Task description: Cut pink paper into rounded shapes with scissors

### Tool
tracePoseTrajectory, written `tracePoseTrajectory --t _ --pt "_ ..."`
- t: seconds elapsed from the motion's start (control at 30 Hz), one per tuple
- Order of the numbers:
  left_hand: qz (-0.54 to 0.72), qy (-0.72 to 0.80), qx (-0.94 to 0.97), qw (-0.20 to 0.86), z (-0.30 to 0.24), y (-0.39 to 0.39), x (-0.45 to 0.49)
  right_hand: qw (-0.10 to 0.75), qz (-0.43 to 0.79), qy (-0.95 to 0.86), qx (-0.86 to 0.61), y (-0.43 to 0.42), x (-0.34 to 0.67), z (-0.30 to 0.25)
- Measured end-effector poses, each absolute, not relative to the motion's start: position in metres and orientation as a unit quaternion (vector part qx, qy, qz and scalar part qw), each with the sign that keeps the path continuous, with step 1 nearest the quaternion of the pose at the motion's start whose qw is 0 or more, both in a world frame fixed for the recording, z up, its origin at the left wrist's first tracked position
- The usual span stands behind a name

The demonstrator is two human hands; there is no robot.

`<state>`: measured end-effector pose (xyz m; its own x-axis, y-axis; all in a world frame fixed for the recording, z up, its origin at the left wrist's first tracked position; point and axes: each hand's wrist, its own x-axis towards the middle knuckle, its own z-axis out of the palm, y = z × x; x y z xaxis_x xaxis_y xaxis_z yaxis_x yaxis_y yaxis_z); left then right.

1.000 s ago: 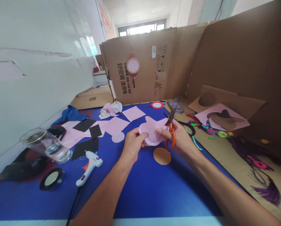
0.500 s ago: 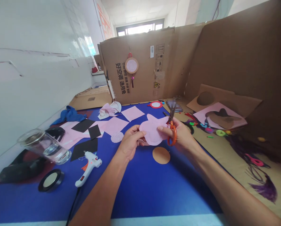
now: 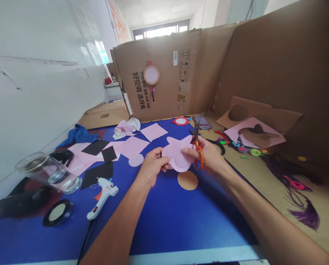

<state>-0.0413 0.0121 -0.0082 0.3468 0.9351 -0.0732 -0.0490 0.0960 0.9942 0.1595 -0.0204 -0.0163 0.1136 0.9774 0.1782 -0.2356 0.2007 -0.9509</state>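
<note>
A pink flower-shaped cutout [image 3: 176, 152] with rounded lobes is held up over the blue table. My left hand [image 3: 152, 165] pinches its left edge between thumb and fingers. Orange-handled scissors [image 3: 200, 154] sit in my right hand [image 3: 210, 154], blades pointing up and away. The right thumb also presses on the cutout's right side, while the fingers behind it are hidden. Just below the cutout, a round tan disc [image 3: 187, 180] lies on the table. Whether the cutout is paper or felt I cannot tell.
A white glue gun [image 3: 102, 197] and a tilted glass with liquid [image 3: 52, 175] stand at left. Pink sheets [image 3: 134, 147] and black squares [image 3: 95, 147] lie behind them. Cardboard walls [image 3: 167, 73] enclose the back and right. Purple tassels [image 3: 305, 213] lie at right.
The cutout has turned slightly in my hands, so its lobes show more fully. The scissors are still in my right hand, a little more upright. The view has shifted slightly.
</note>
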Motion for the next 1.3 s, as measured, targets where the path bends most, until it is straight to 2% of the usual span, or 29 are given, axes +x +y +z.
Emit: tracePoseTrajectory --t 0.33,0.53,0.7,0.77,1.3 --pt "0.433 0.429 0.487 0.626 -0.017 0.021 -0.044 0.600 0.451 -0.433 -0.498 -0.019 0.164 -0.015" --pt "0.500 0.441 0.420 0.615 -0.013 0.030 -0.052 0.582 0.328 -0.479 -0.569 -0.031 0.168 0.000" --pt "0.497 0.437 0.413 0.626 -0.011 0.031 -0.054 0.407 0.540 -0.542 -0.499 -0.044 0.150 0.002" --pt "0.493 0.434 0.419 0.626 -0.010 0.031 -0.055 0.380 0.581 -0.533 -0.485 -0.046 0.143 -0.003" --pt "0.494 0.382 0.509 0.592 0.000 0.023 -0.057 0.379 0.611 -0.514 -0.467 -0.043 0.138 -0.012"
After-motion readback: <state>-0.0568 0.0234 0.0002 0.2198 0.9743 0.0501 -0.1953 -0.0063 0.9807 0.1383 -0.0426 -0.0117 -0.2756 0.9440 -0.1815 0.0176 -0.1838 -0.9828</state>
